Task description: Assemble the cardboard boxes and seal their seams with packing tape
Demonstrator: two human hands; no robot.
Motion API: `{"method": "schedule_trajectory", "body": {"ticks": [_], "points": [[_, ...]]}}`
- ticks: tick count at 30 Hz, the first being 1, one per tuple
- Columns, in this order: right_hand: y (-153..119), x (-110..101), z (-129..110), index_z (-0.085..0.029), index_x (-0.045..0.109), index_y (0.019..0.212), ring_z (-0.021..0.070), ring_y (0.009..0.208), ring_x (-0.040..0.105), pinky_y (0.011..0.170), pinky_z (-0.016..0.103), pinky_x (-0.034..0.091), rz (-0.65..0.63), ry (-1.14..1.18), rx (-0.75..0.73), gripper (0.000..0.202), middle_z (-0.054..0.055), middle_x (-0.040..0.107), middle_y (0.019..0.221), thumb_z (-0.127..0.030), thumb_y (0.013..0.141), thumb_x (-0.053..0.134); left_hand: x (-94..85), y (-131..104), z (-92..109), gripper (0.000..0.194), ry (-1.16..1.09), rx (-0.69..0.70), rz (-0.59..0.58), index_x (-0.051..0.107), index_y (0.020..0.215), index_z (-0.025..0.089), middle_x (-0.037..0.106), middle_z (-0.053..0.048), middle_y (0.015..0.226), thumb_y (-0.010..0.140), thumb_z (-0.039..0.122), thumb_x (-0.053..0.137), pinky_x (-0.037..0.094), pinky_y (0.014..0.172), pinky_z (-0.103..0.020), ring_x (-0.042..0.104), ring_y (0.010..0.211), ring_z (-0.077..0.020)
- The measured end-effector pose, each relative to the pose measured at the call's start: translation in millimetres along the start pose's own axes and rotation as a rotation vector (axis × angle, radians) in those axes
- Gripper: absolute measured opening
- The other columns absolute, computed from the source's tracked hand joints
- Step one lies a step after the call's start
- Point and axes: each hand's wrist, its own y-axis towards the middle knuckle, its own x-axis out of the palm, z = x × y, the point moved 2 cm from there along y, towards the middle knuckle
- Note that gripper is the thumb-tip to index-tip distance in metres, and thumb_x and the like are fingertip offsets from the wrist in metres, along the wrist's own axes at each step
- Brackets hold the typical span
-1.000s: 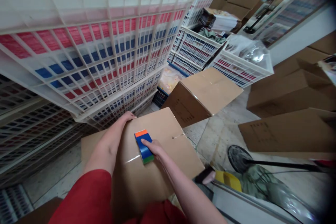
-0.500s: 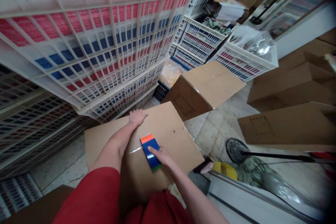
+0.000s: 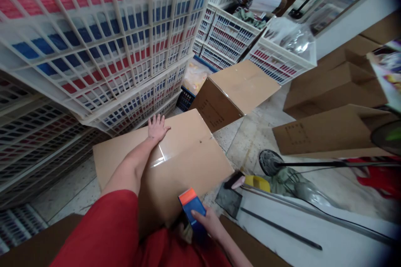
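A closed cardboard box [image 3: 188, 146] lies in front of me, with a shiny strip of clear tape [image 3: 161, 154] on its top. My left hand [image 3: 158, 128] rests flat on the box near its far edge, fingers spread. Close to my body, at the box's near right edge, my right hand [image 3: 207, 220] grips a blue tape dispenser [image 3: 191, 205] with an orange front end. The lower part of the dispenser is dark and partly hidden by my fingers.
Stacked white plastic crates [image 3: 125, 37] stand at the left. Beyond my box is another cardboard box [image 3: 244, 85]. More cardboard boxes [image 3: 316, 131] stand at the right, near a black round base with a pole [image 3: 270, 162] and a yellow object [image 3: 257, 182].
My right hand has drawn the tape dispenser toward my body, from the box top to its near edge. The left hand's fingers have spread out. The view has shifted slightly.
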Motion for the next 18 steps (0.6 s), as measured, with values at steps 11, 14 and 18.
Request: {"method": "schedule_trajectory", "body": {"ticks": [11, 14, 18], "points": [[-8, -1, 3, -0.013, 0.063, 0.079, 0.0135, 0.057, 0.052, 0.060, 0.026, 0.042, 0.046, -0.012, -0.054, 0.057, 0.003, 0.062, 0.065, -0.066, 0.059, 0.066, 50.9, -205, 109, 0.076, -0.039, 0.027, -0.295, 0.017, 0.149, 0.005, 0.004, -0.017, 0.157, 0.091, 0.053, 0.028, -0.002, 0.117, -0.051, -0.004, 0.145, -0.0291], [-23, -4, 21, -0.012, 0.064, 0.084, 0.0142, 0.060, 0.053, 0.061, 0.026, 0.042, 0.051, -0.016, -0.100, 0.056, 0.004, 0.064, 0.069, -0.063, 0.061, 0.066, 51.4, -222, 120, 0.083, -0.075, 0.017, -0.379, 0.013, 0.149, 0.005, -0.003, -0.017, 0.156, 0.088, 0.059, 0.027, -0.003, 0.115, -0.054, -0.010, 0.144, -0.0316], [-61, -16, 74, -0.014, 0.065, 0.082, 0.0160, 0.062, 0.054, 0.061, 0.026, 0.043, 0.067, -0.066, -0.124, 0.053, 0.004, 0.065, 0.069, -0.063, 0.064, 0.064, 46.4, -225, 121, 0.109, -0.060, 0.083, -0.350, 0.011, 0.150, 0.006, 0.000, -0.019, 0.156, 0.071, 0.073, 0.048, -0.002, 0.115, -0.056, -0.013, 0.142, -0.0360]]}}
